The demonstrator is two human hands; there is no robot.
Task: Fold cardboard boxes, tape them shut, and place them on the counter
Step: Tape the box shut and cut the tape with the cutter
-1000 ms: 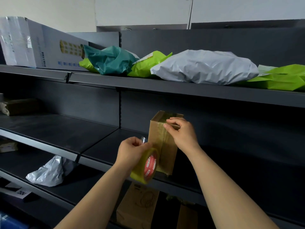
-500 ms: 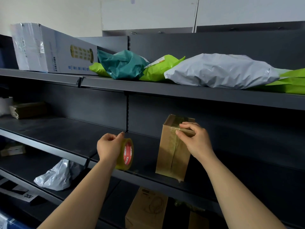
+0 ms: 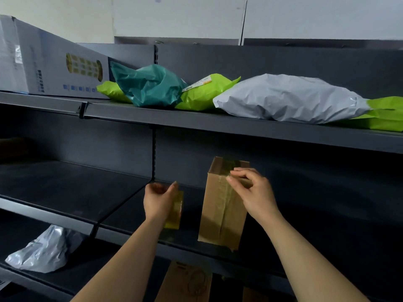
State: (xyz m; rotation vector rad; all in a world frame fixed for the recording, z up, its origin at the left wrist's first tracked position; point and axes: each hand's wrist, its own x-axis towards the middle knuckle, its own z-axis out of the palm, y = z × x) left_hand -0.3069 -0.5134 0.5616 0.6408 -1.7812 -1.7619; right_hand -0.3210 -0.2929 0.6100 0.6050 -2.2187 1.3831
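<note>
Box (image 3: 218,221) is standing taped shut on shelf (image 3: 128,212). R hand (image 3: 255,195) is pinching its top; L hand (image 3: 159,201) is gripping tape roll (image 3: 176,212).

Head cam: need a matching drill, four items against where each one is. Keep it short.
Column A
1. cardboard box
2. tape roll
3. grey mailer bag
4. silver bag

Column B
a. lying on the lower shelf, far left
b. gripped by the left hand
c. lying on the top shelf
d. upright on the middle shelf, right hand gripping its top

Pairs: 1-d, 2-b, 3-c, 4-a
</note>
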